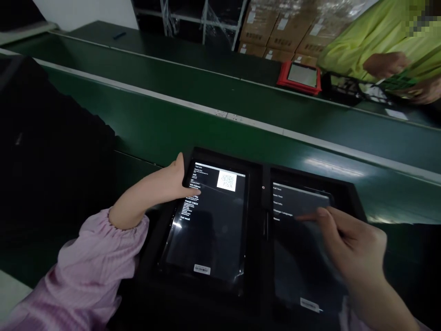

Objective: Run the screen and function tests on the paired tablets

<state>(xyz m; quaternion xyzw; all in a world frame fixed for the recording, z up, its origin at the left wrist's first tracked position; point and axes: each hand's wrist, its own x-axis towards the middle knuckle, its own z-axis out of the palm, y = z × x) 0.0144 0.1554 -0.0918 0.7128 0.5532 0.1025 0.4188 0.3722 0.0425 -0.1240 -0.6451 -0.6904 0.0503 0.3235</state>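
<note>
Cardboard cartons [262, 22] and a metal shelf [240, 27] back the scene along the top of the frame, and a long green desk [161, 122] with pale rails runs across beneath them. At the upper right, a person in yellow [347, 41] works beside a red case [284, 79]; a dark, stepped mass [55, 151] fills the left side. At lower centre lies a black tray [258, 257] with two compartments, one tablet in each, their long axes running roughly up the frame, side by side. The left tablet [213, 239] shows lines of white text and a QR code; the right tablet [289, 262] shows a short menu. The left hand [163, 186] is at the tray's upper left, its thumb over the left tablet's edge; the other fingers are mostly hidden, so I cannot tell how firmly it grips. The right hand [358, 243] is the nearer one to the right tablet, coming in from its right, across the long axis, with the index finger extended toward the "Change Language" line. Its other fingers are curled in; that finger is blurred, and I cannot tell whether it touches the glass.
</note>
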